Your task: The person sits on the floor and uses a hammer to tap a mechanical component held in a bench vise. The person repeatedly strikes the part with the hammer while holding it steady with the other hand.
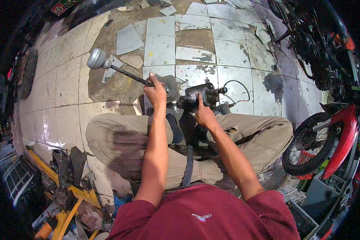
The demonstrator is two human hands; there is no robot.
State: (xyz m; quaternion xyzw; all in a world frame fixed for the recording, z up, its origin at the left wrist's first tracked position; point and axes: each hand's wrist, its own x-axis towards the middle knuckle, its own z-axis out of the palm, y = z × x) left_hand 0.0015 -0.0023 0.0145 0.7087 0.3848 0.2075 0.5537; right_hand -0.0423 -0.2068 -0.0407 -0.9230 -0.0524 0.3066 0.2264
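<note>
My left hand (155,93) is closed round the lower end of a black rod (130,75). A silver-grey rounded, ribbed head (96,59) tops the rod, which slants up to the left. Right beside that hand is a dark, flat, rounded-corner piece (171,88); whether the hand also grips it is hidden. My right hand (205,115) grips a black box-like housing (206,93), its index finger laid along the front. A short round stub (223,90) juts from the housing's right side, near a thin black cable (248,90) that loops round on the floor.
Cracked white floor tiles (160,44) and loose tile pieces (129,39) lie ahead. A motorcycle wheel (310,144) with a red fender (343,136) stands at right. Yellow and dark metal parts (86,196) pile up at lower left. Dark machinery (308,44) fills the far right.
</note>
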